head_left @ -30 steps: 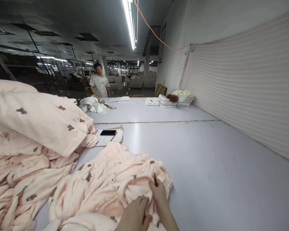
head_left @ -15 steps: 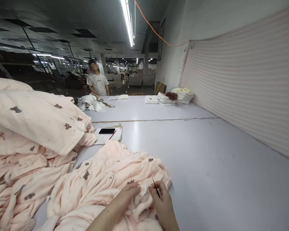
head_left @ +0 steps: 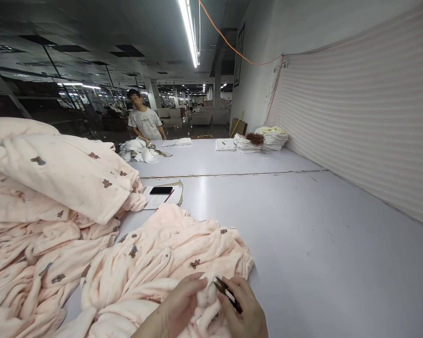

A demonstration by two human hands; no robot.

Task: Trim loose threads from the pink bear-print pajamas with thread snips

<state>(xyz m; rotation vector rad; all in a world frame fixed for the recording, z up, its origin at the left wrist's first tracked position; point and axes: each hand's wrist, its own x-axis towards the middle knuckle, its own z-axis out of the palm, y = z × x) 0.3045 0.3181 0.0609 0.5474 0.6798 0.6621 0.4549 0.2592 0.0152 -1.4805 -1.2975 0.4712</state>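
Pale pink plush fabric [head_left: 155, 263] with small brown bear prints lies bunched in front of me. My left hand [head_left: 185, 300] pinches a gathered white-pink edge of it between thumb and fingers. In my right hand [head_left: 243, 305] is a pair of dark thread snips [head_left: 229, 295], gripped between thumb and fingers. Their pointed tips touch or nearly touch the pinched edge beside my left thumb. The lower part of the fabric between my hands is partly hidden by them.
A tall heap of the same fabric [head_left: 66, 173] stands at left. Beyond it lie papers [head_left: 155, 200] with a phone [head_left: 161, 190] on them. Stacked white cloths [head_left: 273, 139] and a loose white pile [head_left: 139, 151] sit at the far end, where a person [head_left: 146, 123] stands.
My right hand has turned, bringing the snips' blades into fuller view and toward the pinched fabric edge. My left hand still pinches the fabric. The person at the far end leans lower.
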